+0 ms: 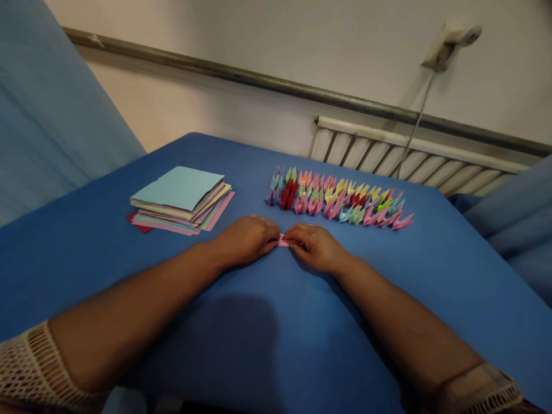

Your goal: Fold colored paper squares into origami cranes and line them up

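A small folded piece of pink paper (283,242) lies on the blue-covered table (241,322), mostly hidden under my fingers. My left hand (252,238) presses its fingers together on the paper's left end. From the other side, my right hand (317,246) pinches the right end with curled fingers. Only a short strip of pink shows between the two hands. Beyond my right hand stand rows of folded paper cranes (332,195) in many colours. To the left of my left hand is a stack of square coloured paper (179,188), light blue on top.
Behind the table are a white wall, a metal rail (259,80) and a white radiator (371,129). A cable (416,123) hangs from a wall socket (446,49). Blue curtains (56,109) flank the table on the left and right.
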Action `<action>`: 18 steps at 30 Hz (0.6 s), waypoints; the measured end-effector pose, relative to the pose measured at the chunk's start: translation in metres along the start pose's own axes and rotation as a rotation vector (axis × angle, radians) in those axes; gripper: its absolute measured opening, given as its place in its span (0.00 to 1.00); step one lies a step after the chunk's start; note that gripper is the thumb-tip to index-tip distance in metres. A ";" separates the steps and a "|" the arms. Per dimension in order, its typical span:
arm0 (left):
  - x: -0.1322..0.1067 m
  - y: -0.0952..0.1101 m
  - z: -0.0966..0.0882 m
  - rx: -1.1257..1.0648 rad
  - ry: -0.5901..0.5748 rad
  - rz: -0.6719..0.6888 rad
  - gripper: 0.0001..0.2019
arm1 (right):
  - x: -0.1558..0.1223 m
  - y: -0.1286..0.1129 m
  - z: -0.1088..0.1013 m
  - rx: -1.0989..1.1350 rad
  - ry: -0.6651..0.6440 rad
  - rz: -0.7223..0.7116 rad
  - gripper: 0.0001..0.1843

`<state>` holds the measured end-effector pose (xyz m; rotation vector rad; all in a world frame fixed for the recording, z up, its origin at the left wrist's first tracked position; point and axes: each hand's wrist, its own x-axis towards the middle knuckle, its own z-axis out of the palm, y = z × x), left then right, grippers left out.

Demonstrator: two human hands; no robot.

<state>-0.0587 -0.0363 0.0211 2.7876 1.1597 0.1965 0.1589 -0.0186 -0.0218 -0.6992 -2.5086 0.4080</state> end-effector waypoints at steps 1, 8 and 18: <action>0.000 0.000 0.001 0.014 0.000 0.004 0.11 | 0.000 0.000 0.000 -0.003 0.004 0.002 0.11; 0.001 0.002 0.001 0.059 -0.008 0.000 0.12 | 0.001 -0.001 -0.001 -0.029 -0.016 0.017 0.10; 0.001 0.005 -0.001 -0.006 -0.003 -0.033 0.14 | 0.002 -0.004 -0.003 -0.084 -0.034 0.020 0.11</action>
